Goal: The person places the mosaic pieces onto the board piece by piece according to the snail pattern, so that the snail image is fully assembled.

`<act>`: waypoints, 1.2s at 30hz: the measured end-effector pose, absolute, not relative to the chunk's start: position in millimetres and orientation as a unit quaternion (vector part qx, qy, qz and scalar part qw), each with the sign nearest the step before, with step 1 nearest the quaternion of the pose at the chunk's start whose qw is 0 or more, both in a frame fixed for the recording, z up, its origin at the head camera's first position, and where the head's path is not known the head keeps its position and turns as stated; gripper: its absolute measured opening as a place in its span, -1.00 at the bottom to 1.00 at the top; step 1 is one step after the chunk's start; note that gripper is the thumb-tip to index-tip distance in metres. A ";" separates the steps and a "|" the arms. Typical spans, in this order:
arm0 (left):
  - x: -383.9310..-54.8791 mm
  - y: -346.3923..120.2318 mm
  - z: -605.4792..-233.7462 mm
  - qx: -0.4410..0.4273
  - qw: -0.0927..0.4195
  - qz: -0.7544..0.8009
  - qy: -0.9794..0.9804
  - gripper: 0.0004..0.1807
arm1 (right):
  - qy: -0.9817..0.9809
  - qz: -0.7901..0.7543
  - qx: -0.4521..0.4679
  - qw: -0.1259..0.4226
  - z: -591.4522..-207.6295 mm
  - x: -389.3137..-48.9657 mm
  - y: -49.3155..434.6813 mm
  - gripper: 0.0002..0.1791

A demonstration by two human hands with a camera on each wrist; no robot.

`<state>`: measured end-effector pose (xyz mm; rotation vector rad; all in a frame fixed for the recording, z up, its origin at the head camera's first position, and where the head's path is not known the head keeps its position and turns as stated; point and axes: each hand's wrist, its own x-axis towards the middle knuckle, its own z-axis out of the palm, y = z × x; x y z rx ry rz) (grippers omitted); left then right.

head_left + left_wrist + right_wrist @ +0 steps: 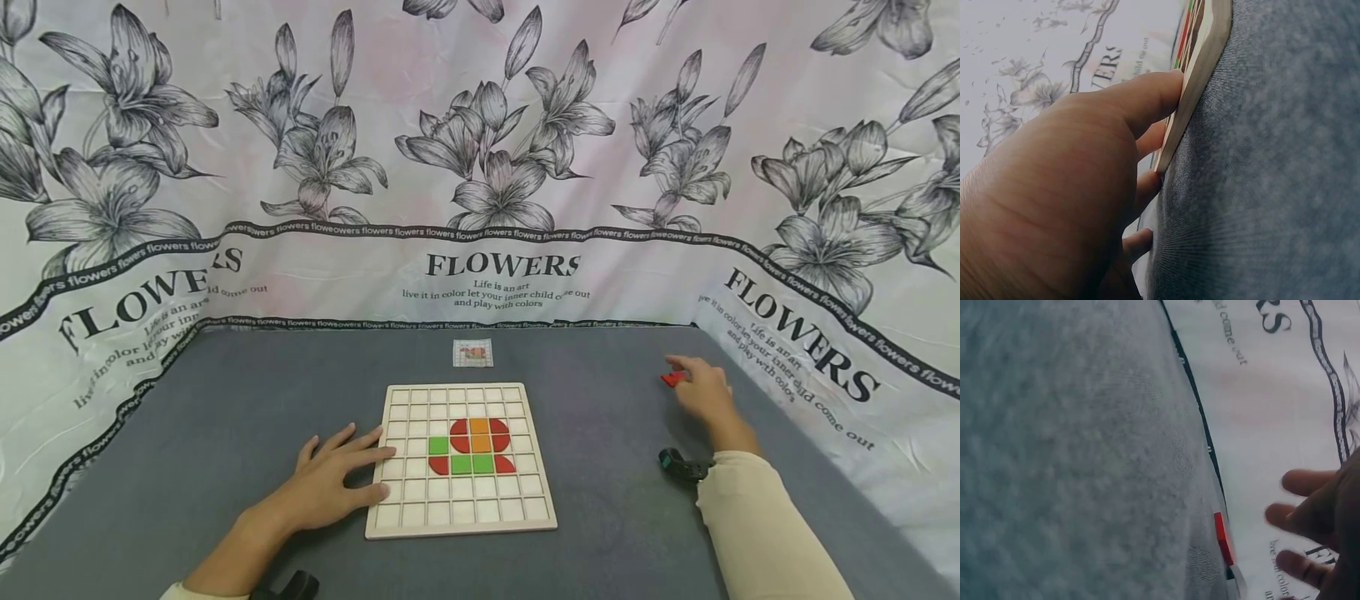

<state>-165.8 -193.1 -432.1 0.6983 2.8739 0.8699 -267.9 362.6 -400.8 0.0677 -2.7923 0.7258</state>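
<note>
We spread our left hand [327, 483] against the left edge of the gridded board [461, 528], near the centre. At the far right, we hold our right hand [705, 392], fingers parted, just beside a red piece [671, 379] on the grey table [615, 500].

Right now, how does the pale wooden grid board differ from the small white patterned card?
The wooden grid board is much larger than the white card. The left hand touches the board; neither hand touches the card. The board's pattern is coloured pieces; the card's looks printed. Both lie on the grey table.
</note>
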 end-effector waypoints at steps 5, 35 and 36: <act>-165.1 -192.5 -430.9 0.229 0.026 0.283 0.931 -0.38 | -0.969 0.238 -0.006 0.069 -408.5 -265.6 369.9 -0.34; -166.2 -194.5 -432.8 0.233 0.025 0.290 0.928 -0.39 | -0.976 0.204 -0.024 0.067 -416.7 -265.0 363.5 -0.44; -166.1 -194.4 -432.3 0.233 0.025 0.291 0.928 -0.39 | -0.977 0.200 -0.022 0.065 -416.7 -264.8 363.4 -0.44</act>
